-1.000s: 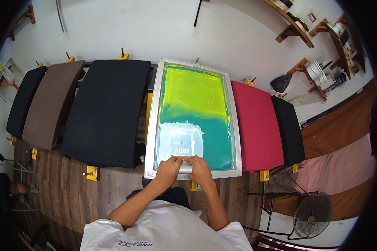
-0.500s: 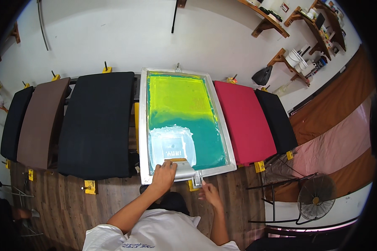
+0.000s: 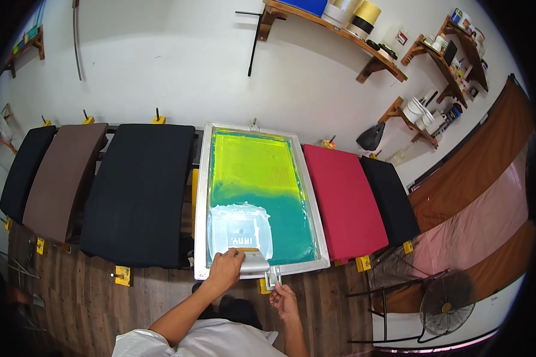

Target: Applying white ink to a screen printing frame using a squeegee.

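Note:
A silkscreen frame (image 3: 321, 238) with a silvery metal border lies over the middle of a row of cloth-covered boards. Its mesh is yellow-green at the far end and teal nearer me, with a pale ink patch (image 3: 257, 229) around white lettering at the near left. My left hand (image 3: 225, 269) is closed over the left end of a squeegee (image 3: 254, 262) with a metal holder, resting at the frame's near edge. Just right of it, a metal clamp (image 3: 273, 277) sits on that edge. My right hand (image 3: 284, 300) has its curled fingers at the clamp's lower end.
Black (image 3: 140, 196), brown (image 3: 65, 178) and red (image 3: 346, 202) cloth-covered boards flank the screen, with yellow brackets (image 3: 122, 275) at their ends. A standing fan (image 3: 448, 302) is at the right. Wall shelves (image 3: 333, 27) hold tubs and rolls.
My right hand has gone from loose, parted fingers beside the clamp to curled fingers at its lower end. My left hand stays on the squeegee. The view has shifted upward, showing more shelf.

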{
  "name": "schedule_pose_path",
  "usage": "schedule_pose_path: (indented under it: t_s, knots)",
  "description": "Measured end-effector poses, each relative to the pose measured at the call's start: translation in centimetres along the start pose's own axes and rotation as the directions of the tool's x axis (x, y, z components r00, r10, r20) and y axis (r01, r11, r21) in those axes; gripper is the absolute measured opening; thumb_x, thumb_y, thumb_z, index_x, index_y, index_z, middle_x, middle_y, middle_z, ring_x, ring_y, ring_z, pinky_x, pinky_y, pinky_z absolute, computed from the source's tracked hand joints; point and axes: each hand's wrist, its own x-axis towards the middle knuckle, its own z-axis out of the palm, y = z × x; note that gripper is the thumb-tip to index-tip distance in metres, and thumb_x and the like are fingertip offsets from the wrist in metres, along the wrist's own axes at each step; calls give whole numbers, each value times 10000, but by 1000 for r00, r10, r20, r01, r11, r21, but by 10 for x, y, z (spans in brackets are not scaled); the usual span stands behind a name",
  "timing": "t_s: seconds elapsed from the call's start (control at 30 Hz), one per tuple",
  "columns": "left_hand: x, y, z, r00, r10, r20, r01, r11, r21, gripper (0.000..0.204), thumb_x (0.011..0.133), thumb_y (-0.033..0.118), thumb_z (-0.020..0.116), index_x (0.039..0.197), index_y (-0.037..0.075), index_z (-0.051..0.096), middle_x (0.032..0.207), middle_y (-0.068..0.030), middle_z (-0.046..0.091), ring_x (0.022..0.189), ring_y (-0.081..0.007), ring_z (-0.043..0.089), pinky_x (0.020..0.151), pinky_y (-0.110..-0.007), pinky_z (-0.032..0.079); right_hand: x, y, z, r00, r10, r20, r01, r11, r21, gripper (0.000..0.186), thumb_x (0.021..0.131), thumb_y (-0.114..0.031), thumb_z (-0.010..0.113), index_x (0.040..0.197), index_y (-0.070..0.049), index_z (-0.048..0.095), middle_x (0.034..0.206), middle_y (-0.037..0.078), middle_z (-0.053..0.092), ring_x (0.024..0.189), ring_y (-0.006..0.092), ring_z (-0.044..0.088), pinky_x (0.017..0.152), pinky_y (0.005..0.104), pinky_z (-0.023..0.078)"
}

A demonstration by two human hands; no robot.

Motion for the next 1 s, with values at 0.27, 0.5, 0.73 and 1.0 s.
schedule_pose_path:
  t_s: [0.27,0.5,0.73,1.0]
  knots:
    - [11,7,-19,987,-146,65,146,989,8,492,634,89,750,1117,126,666,1060,-113,655,902,-325,677,824,-407,552,3,-16,10,997,-71,37,74,993,-90,319,911,-200,697,707,-148,457,606,-16,489,492,122,487,463,265,397]
    - [14,13,-26,980,-197,1,197,979,-53,436,629,37,736,1060,99,701,996,-122,677,924,-334,665,821,-409,546,11,-6,13,972,-227,67,236,945,-225,340,933,-247,674,732,-122,431,596,-24,440,478,94,444,433,248,366]
    - [11,19,-26,968,-249,2,249,967,-49,463,625,-1,721,1073,113,702,1022,-124,675,938,-334,658,827,-405,541,15,-3,9,954,-284,100,300,924,-237,281,936,-245,673,766,-102,500,607,-36,447,471,62,399,426,235,343]
    - [3,25,-23,970,-236,-53,231,969,-82,389,675,-11,693,1047,98,690,995,-143,661,907,-369,661,792,-445,543,17,-2,8,955,-283,91,297,925,-235,222,950,-219,652,806,-87,547,689,-22,524,507,46,390,442,230,331]
